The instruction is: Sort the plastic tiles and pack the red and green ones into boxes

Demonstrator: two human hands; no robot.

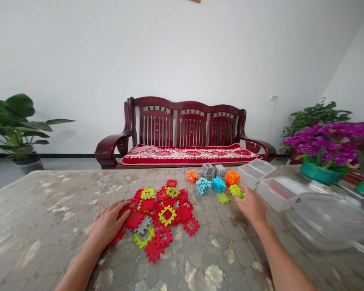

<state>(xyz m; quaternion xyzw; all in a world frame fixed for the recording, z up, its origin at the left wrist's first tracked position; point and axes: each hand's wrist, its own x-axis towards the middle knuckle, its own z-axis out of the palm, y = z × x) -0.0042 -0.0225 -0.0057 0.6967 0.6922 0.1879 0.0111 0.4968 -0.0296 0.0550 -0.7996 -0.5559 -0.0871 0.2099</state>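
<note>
A loose pile of flat, notched plastic puzzle tiles lies on the table, mostly red tiles with some yellow-green tiles and a grey tile. My left hand rests flat at the pile's left edge, fingers stretched over red tiles. At the right, my right hand has its thumb and fingers on a yellow-green tile piece. Beside it lies a flat yellow-green tile. Blocks built of tiles stand behind: blue blocks, grey blocks and orange blocks.
Clear plastic boxes and a clear lidded container stand on the right. Behind them is a teal pot with purple flowers. A wooden bench stands beyond the patterned table.
</note>
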